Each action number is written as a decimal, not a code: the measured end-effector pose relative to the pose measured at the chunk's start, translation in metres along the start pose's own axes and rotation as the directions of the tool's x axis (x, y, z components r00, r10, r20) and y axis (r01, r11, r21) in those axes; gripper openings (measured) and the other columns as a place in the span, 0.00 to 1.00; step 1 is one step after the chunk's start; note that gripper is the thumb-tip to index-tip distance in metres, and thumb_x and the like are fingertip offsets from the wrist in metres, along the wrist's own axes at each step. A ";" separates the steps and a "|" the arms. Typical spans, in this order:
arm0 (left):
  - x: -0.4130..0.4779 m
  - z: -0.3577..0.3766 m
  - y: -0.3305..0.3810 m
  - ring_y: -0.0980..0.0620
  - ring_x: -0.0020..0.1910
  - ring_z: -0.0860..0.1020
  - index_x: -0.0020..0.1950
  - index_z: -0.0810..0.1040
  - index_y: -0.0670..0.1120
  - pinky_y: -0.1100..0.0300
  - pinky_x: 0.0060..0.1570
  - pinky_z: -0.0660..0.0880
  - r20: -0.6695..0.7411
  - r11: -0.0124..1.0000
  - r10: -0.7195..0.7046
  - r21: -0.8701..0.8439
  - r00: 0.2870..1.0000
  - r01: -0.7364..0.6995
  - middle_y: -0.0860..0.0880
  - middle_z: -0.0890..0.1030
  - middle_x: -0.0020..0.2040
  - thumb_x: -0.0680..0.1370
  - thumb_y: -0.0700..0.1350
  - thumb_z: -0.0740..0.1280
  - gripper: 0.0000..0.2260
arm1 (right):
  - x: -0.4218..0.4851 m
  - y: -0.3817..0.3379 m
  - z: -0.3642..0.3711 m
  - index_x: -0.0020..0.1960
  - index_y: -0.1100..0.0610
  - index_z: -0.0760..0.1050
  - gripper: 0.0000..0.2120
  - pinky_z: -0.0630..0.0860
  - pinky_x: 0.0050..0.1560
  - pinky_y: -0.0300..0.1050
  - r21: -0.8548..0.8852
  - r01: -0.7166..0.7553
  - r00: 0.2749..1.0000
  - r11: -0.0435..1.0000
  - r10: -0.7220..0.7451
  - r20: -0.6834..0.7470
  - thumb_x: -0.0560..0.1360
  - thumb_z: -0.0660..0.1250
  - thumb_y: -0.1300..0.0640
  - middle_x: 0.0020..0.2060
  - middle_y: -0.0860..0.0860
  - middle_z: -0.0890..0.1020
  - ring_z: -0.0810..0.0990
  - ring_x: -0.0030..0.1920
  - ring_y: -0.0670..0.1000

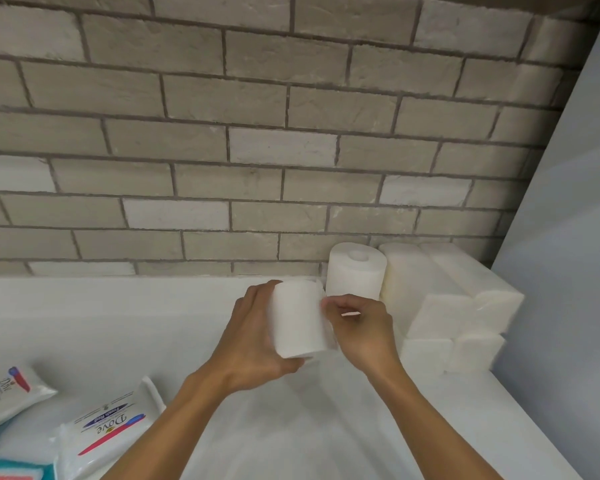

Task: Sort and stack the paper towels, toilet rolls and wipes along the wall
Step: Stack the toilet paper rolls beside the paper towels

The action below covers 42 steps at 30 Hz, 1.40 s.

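One roll point(298, 320) is being held over the counter point(118, 323), just before a standing roll point(355, 271) at the wall point(222, 150). The left hand point(253, 337) is curling its fingers round it; the right hand point(364, 330) is pinching its loose sheet end. Pulling there is probably risking unwinding or tearing.

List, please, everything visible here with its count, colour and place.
held toilet roll: one, white, above the counter, between both hands
standing toilet roll: one, white, upright by the wall
paper towel bundles: four ends visible, white, stacked in right corner
Dove wipes packs: two, white, front left
teal pack: one, cut off, bottom left
brick wall: grey
counter: white
left hand: grips the held toilet roll
right hand: pinches its edge
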<state>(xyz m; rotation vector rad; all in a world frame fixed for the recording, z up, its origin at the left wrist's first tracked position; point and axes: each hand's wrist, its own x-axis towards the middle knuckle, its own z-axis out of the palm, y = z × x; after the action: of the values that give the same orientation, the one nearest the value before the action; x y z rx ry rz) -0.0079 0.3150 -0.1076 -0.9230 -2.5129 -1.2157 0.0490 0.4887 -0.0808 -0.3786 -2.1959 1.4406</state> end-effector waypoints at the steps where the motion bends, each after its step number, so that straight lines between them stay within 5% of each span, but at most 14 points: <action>1: 0.000 0.000 0.000 0.60 0.64 0.65 0.62 0.52 0.76 0.67 0.58 0.66 -0.016 0.999 0.005 -0.034 1.000 -0.006 0.67 0.63 0.60 0.57 0.56 0.81 0.47 | -0.002 -0.002 0.000 0.39 0.44 0.82 0.08 0.77 0.41 0.35 0.022 0.006 1.000 1.000 -0.007 0.023 0.76 0.69 0.49 0.35 0.39 0.84 0.81 0.38 0.39; 5: 0.000 -0.001 -0.011 0.62 0.64 0.71 0.66 0.59 0.70 0.62 0.59 0.75 -0.025 0.950 -0.095 -0.301 0.995 0.083 0.66 0.68 0.64 0.54 0.53 0.85 0.50 | 0.004 -0.008 -0.009 0.44 0.52 0.86 0.11 0.80 0.44 0.45 0.251 -0.065 0.989 0.966 0.030 0.142 0.79 0.66 0.52 0.39 0.46 0.86 0.81 0.38 0.49; 9: 0.000 -0.004 -0.017 0.58 0.64 0.73 0.68 0.65 0.62 0.63 0.47 0.80 0.069 0.854 -0.165 -0.488 0.984 0.178 0.64 0.73 0.62 0.53 0.47 0.86 0.49 | 0.023 -0.001 -0.028 0.50 0.60 0.83 0.06 0.74 0.37 0.46 0.535 -0.320 0.933 0.782 0.163 0.319 0.74 0.71 0.63 0.40 0.54 0.81 0.75 0.36 0.53; 12: 0.002 -0.004 -0.016 0.58 0.63 0.75 0.68 0.66 0.61 0.60 0.47 0.81 0.084 0.819 -0.160 -0.544 0.983 0.180 0.65 0.75 0.60 0.54 0.45 0.86 0.48 | 0.033 0.010 -0.026 0.56 0.56 0.81 0.22 0.76 0.42 0.49 0.380 -0.498 0.838 0.780 0.319 0.443 0.65 0.79 0.50 0.47 0.56 0.81 0.74 0.40 0.54; 14: 0.004 -0.004 -0.016 0.57 0.62 0.76 0.69 0.66 0.61 0.56 0.50 0.82 0.106 0.807 -0.145 -0.562 0.984 0.179 0.63 0.75 0.62 0.55 0.44 0.86 0.48 | 0.034 0.015 -0.021 0.61 0.55 0.79 0.31 0.78 0.54 0.55 0.265 -0.640 0.689 0.721 0.386 0.614 0.63 0.79 0.42 0.54 0.59 0.81 0.79 0.48 0.58; 16: 0.008 -0.004 -0.015 0.55 0.63 0.76 0.70 0.65 0.61 0.51 0.52 0.82 0.136 0.800 -0.122 -0.573 0.983 0.179 0.61 0.73 0.65 0.56 0.44 0.86 0.49 | 0.037 0.020 -0.018 0.66 0.54 0.75 0.33 0.76 0.59 0.63 0.257 -0.707 0.580 0.658 0.332 0.744 0.67 0.76 0.39 0.61 0.60 0.79 0.80 0.58 0.62; 19: 0.014 -0.003 -0.014 0.51 0.66 0.75 0.71 0.64 0.60 0.46 0.52 0.81 0.176 0.771 -0.090 -0.611 0.980 0.181 0.59 0.70 0.69 0.56 0.44 0.85 0.49 | 0.040 0.019 -0.012 0.69 0.53 0.72 0.27 0.70 0.64 0.68 0.320 -0.680 0.544 0.660 0.163 0.823 0.74 0.70 0.43 0.65 0.59 0.78 0.76 0.65 0.62; 23: 0.022 -0.009 -0.023 0.51 0.65 0.76 0.71 0.64 0.66 0.45 0.56 0.80 0.233 0.711 -0.085 -0.667 0.969 0.223 0.62 0.69 0.70 0.58 0.45 0.84 0.48 | 0.047 0.013 -0.001 0.72 0.52 0.66 0.34 0.71 0.66 0.63 0.425 -0.576 0.648 0.698 0.074 0.758 0.71 0.74 0.46 0.66 0.55 0.77 0.76 0.66 0.57; 26: 0.031 -0.010 -0.028 0.53 0.61 0.79 0.70 0.67 0.65 0.47 0.61 0.77 0.214 0.665 -0.164 -0.697 0.963 0.268 0.60 0.71 0.70 0.59 0.58 0.82 0.43 | 0.049 0.011 0.012 0.70 0.47 0.59 0.44 0.79 0.59 0.58 0.372 -0.443 0.823 0.816 0.206 0.529 0.62 0.80 0.43 0.62 0.47 0.78 0.80 0.60 0.51; 29: 0.042 -0.010 -0.026 0.55 0.56 0.82 0.67 0.74 0.60 0.53 0.58 0.78 0.171 0.650 -0.260 -0.697 0.950 0.303 0.56 0.77 0.65 0.63 0.62 0.78 0.34 | 0.052 0.009 0.028 0.67 0.42 0.53 0.48 0.79 0.57 0.54 0.258 -0.299 0.925 0.919 0.213 0.314 0.59 0.81 0.40 0.59 0.45 0.75 0.78 0.58 0.48; 33: 0.057 -0.007 -0.027 0.55 0.53 0.83 0.66 0.77 0.56 0.63 0.46 0.80 0.060 0.704 -0.311 -0.656 0.949 0.272 0.58 0.81 0.60 0.70 0.50 0.77 0.25 | 0.061 0.008 0.046 0.59 0.37 0.51 0.47 0.79 0.57 0.55 0.149 -0.167 0.978 0.975 0.146 0.148 0.52 0.77 0.30 0.61 0.49 0.71 0.76 0.59 0.50; 35: 0.064 -0.007 -0.033 0.53 0.55 0.83 0.67 0.78 0.54 0.60 0.50 0.81 0.056 0.654 -0.320 -0.709 0.946 0.263 0.57 0.82 0.60 0.73 0.45 0.74 0.22 | 0.064 0.009 0.047 0.61 0.40 0.52 0.44 0.80 0.55 0.54 0.192 -0.147 0.981 0.970 0.118 0.154 0.57 0.75 0.30 0.60 0.49 0.72 0.76 0.57 0.50; 39: 0.084 -0.010 -0.041 0.52 0.62 0.79 0.68 0.78 0.52 0.51 0.63 0.76 0.085 0.563 -0.351 -0.777 0.933 0.282 0.55 0.82 0.61 0.81 0.44 0.65 0.15 | 0.067 0.014 0.042 0.65 0.42 0.57 0.29 0.76 0.43 0.34 0.400 -0.070 0.985 0.914 0.000 0.173 0.74 0.72 0.49 0.57 0.47 0.73 0.77 0.54 0.44; 42: 0.099 -0.004 -0.038 0.54 0.60 0.80 0.64 0.79 0.54 0.53 0.62 0.76 0.049 0.590 -0.392 -0.753 0.919 0.292 0.56 0.84 0.57 0.84 0.46 0.57 0.13 | 0.070 0.024 0.048 0.65 0.39 0.58 0.34 0.78 0.45 0.35 0.333 0.057 0.983 0.941 -0.110 0.144 0.71 0.75 0.57 0.62 0.49 0.68 0.74 0.59 0.47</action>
<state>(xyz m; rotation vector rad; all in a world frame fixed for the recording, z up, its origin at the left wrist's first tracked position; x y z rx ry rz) -0.1098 0.3384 -0.0867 -0.4282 -2.1047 -2.4703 -0.0361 0.4945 -0.1017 -0.0537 -2.0116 1.8036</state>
